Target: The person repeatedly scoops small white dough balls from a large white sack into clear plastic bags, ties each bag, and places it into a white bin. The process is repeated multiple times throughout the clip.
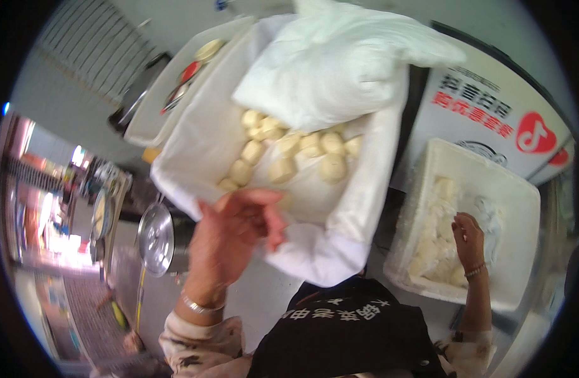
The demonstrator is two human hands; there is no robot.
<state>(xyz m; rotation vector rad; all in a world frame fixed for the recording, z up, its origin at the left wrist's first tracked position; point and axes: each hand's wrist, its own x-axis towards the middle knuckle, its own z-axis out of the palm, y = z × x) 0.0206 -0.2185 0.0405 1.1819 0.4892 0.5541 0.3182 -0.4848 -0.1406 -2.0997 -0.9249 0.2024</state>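
Note:
A white plastic tub lined with white cloth (pixel 195 137) lies before me, with several pale yellow buns (pixel 282 169) inside. A thick folded white cloth bundle (pixel 327 71) covers its far part. Above the tub's near left side is my left hand (pixel 237 222), blurred, its fingers curled and spread with nothing visible in them. To the right, my right hand (pixel 470 238) reaches over a second white tub (pixel 518 236), its fingers bent. Pale rounded pieces (pixel 431 253), apparently under clear film, lie beside that hand. Its palm side is partly hidden.
A narrow white bin (pixel 150 125) at far left holds a red-handled utensil (pixel 190 72) and a pale round item (pixel 209 49). A steel pot lid (pixel 156 238) is at left. Behind the right tub stands a white printed panel (pixel 478 108). Grey floor (pixel 275 302) shows below.

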